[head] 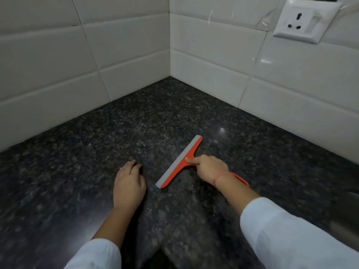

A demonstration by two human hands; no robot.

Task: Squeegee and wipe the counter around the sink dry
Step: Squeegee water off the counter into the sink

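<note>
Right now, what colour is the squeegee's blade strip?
Grey, set along an orange squeegee frame held in the right hand; it shows in the head view.

squeegee handle behind right wrist

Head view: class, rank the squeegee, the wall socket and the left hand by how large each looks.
1. Squeegee, longest.
2. and 3. Socket and left hand look about alike. The socket sits farther from the camera, so I leave those two unranked.

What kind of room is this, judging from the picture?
Probably a home kitchen: a dark granite counter meets white tiled walls in a corner, with a wall socket above and an orange squeegee in the right hand.
</note>
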